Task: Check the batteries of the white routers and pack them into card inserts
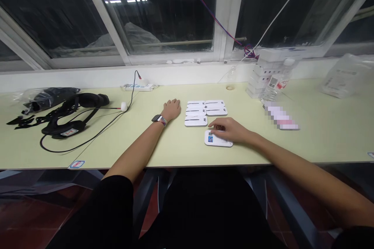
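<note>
My left hand [172, 110] lies palm down on the table, fingers resting on the surface, with nothing visible in it. A dark watch [157, 118] and a woven band are on that wrist. Right of it, several flat white boxes [195, 121] lie side by side in two columns, each with a dark line and a black letter mark. Nearer me is another flat white box [218, 141], which has a small blue print on its upper face. My right hand [229, 129] closes over its far edge, thumb on the face and fingers curved beyond; the contact is partly hidden.
A black headset [73, 114] with a cable lies at left, beside a plastic-wrapped dark bundle [54, 97]. Behind are a power strip [138, 87] and windows. At right stand stacked white boxes [260, 79], a bottle [276, 83], a blurred phone-shaped item [281, 116] and a plastic bag [343, 76].
</note>
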{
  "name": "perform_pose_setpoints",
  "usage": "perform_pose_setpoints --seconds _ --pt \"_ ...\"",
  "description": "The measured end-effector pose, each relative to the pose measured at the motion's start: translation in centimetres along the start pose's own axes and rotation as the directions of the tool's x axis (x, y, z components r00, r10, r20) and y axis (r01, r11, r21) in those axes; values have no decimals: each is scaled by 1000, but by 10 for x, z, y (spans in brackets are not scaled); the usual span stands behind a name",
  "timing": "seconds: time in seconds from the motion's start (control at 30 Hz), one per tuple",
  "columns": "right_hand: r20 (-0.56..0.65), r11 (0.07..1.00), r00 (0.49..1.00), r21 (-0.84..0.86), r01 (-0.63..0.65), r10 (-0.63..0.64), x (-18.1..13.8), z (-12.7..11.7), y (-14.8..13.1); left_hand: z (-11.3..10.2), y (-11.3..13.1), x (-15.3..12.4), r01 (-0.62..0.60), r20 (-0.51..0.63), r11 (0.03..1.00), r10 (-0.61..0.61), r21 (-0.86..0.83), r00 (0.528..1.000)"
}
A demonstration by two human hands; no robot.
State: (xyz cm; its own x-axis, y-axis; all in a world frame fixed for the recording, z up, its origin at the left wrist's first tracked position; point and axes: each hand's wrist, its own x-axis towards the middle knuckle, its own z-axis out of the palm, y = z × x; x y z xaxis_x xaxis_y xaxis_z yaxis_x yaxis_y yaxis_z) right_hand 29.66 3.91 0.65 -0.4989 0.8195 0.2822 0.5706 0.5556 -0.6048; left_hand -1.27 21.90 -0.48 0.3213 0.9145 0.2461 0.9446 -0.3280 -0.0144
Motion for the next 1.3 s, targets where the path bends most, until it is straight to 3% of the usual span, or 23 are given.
perform_pose_setpoints --seconds 0.13,0.27,0.43,0.53,0.6,0.67,0.83,1.1,1.3 --pt "-32 996 997 -56 70 -72 1 -2 2 -6 1 -2 0 11 1000 0 -31 1000" --pt "61 993 993 -59 105 -102 -6 -23 -1 -21 5 -5 -17 23 995 19 -93 1000" --pt "188 990 980 -116 80 -57 -13 -36 -9 -47 39 -19 -205 -81 958 192 -202 978" --pt "241 984 970 -157 81 -41 -13 -33 -14 -59 76 -40 -414 -105 867 401 -276 910" --pt "239 982 968 -152 110 -72 -12 -28 -14 -64 100 -59 -615 -162 666 612 -422 774" --pt "216 982 968 -112 152 -125 -12 -24 -12 -66 118 -76 -632 -176 531 671 -565 720" --pt "113 980 976 -45 192 -186 -11 -17 -10 -66 125 -103 -600 -104 495 711 -628 695" --pt "109 943 938 -14 334 -330 -15 -15 -14 -63 97 -121 -476 -17 549 642 -687 766" --pt "101 896 910 -159 415 -403 -20 -11 -18 -62 97 -127 -482 -36 545 636 -685 771"
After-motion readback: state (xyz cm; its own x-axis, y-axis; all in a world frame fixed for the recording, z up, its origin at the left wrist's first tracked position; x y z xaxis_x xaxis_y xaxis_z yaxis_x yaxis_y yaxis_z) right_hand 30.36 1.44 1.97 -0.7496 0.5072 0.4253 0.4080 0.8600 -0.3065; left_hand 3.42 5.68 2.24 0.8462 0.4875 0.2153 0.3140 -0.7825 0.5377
